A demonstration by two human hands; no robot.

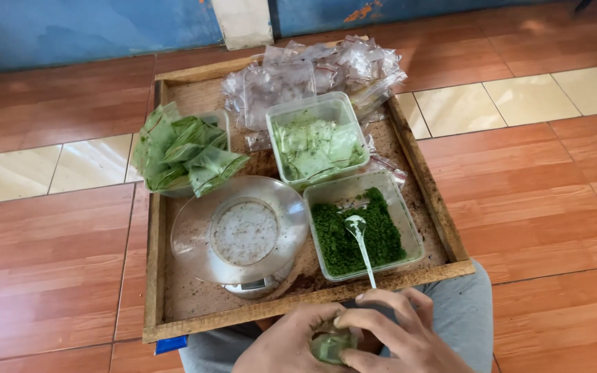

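Both hands meet at the bottom edge of the view, over the person's lap, closed together on a small packet (pixel 331 345) of green stuff. The left hand (pixel 286 345) cups it from below and the side, fingers curled; the right hand (pixel 396 331) lies over it with thumb and fingers pinched on its top. Just ahead of the hands sits a wooden tray (pixel 155 276) on the tiled floor (pixel 533 193). Straight ahead of the right hand, a clear tub (pixel 395 207) holds green powder with a spoon (pixel 359 238) stuck in it, handle pointing back toward the fingers. Ahead of the left hand stands a small scale (pixel 243 235) with a clear dish on top. Farther off, beyond the tub, is a second tub (pixel 316 141) of pale green bags; beyond the scale, a container of filled green packets (pixel 181 152); farthest away, a heap of empty clear bags (pixel 312 69).
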